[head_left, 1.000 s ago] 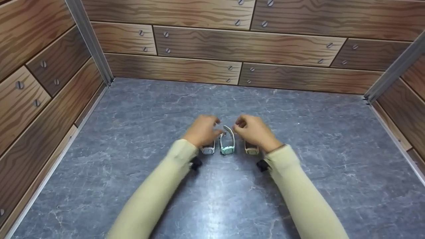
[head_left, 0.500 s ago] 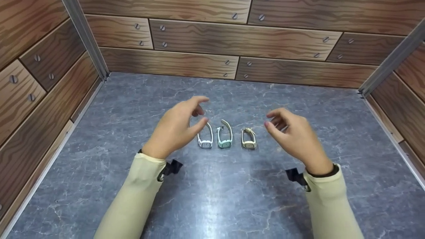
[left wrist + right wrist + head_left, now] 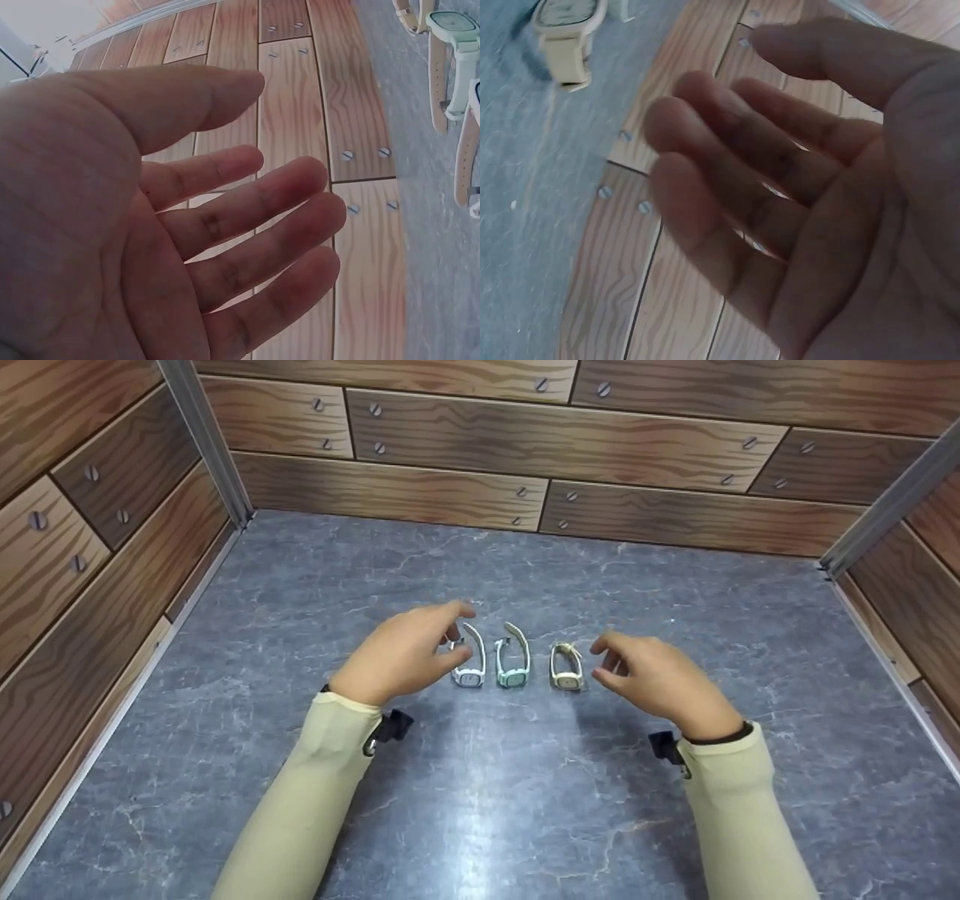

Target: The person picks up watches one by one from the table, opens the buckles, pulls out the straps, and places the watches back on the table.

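Three small wristwatches stand in a row on the grey marbled surface, dials toward me. The white watch [image 3: 469, 678] is on the left and the mint-green watch [image 3: 514, 679] in the middle; both straps are unfastened. On the right, the pale yellow watch [image 3: 567, 682] has its strap closed into a loop. My left hand [image 3: 401, 652] hovers beside the white watch, its thumb and fingers apart and partly covering that strap. Just right of the yellow watch is my right hand [image 3: 664, 679], fingers loosely bent. Both wrist views show palms holding nothing.
Wood-patterned panels [image 3: 450, 495] wall in the back and both sides, with metal posts [image 3: 206, 442] at the corners. Small black wrist devices [image 3: 394, 726] stick out at the cuffs of both pale sleeves [image 3: 292, 802].
Both hands have drawn apart from close over the watches, uncovering the white and yellow ones. Since half a second ago, they have come slightly back toward the row.
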`<state>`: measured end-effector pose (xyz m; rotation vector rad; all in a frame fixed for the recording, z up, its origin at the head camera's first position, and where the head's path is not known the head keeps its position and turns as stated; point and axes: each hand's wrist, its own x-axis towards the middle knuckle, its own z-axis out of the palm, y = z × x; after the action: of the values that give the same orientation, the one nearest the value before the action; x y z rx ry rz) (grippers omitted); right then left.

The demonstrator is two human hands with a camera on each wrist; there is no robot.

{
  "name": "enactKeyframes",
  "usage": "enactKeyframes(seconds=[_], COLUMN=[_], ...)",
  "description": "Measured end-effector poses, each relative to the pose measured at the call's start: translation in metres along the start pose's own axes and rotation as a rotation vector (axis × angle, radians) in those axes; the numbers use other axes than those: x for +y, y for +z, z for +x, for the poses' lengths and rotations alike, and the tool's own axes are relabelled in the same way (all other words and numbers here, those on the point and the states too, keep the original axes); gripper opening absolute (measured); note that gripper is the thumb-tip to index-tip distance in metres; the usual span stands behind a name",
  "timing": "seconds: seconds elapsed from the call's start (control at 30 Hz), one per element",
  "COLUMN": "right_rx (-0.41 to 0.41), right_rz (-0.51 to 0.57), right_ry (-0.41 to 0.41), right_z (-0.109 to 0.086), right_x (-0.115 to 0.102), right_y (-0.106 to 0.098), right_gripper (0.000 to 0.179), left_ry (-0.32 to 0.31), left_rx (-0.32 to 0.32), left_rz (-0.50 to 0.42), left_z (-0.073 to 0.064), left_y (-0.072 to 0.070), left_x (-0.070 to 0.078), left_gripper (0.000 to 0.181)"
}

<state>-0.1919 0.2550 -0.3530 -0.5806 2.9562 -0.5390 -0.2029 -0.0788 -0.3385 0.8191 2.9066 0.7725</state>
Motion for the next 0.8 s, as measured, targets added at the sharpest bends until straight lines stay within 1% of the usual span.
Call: enactKeyframes(seconds=[0.1,0.2,0.33,0.43,0.53,0.63,0.8], right_rx=[-0.037,-0.026,-0.016,-0.03,-0.033,-0.019,0.004], right_rz=[-0.011,-0.016,-0.017,-0.022,-0.022,-0.014,0.009], right_ry=[-0.006,-0.038,-0.087,-0.115,-0.146,-0.175,-0.205], right_z=[0.007,0.014,0.022,0.026,0.028,0.029,0.031], right_x=[0.006,0.012,0.02,0.024,0.028,0.031,0.036], right_y=[0.008,0.019,0.033,0.041,0.046,0.049,0.053], right_gripper=[0.034,0.034,0.031,0.026,0.016,0.008,0.006], left_ry=[0.013,0.012,-0.018,-0.019,0.004,0.032,0.045], left_rx=[-0.024,-0.068,-0.117,-0.114,-0.112,-0.122,-0.152], left_rz=[0.001,0.001,-0.007,-0.018,-0.022,-0.014,0.004], left_z=[0.0,0.001,0.004,0.008,0.011,0.014,0.018], left_y=[0.002,0.005,0.01,0.014,0.018,0.023,0.032], left_x=[-0.003,-0.006,-0.009,-0.01,-0.011,-0.012,-0.014], left_gripper=[0.047,0.048,0.053,0.056,0.054,0.049,0.047])
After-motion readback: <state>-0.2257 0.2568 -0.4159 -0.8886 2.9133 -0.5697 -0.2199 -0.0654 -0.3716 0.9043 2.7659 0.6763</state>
